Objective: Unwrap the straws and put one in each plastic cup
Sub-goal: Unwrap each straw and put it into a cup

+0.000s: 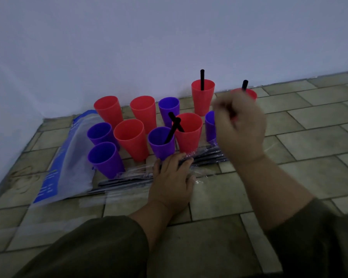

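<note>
Blurred with motion: right hand (239,125), fingers curled, grip on anything impossible to judge. Hidden behind that hand: most of the far-right red cup (249,93) with the lower length of its black straw (245,84), and the right side of a purple cup (210,125). Covered partly by the left hand (172,177): wrapped straws (205,156), count unreadable through crinkled film; cut off at the bottom edge: both sleeves (92,247).
</note>
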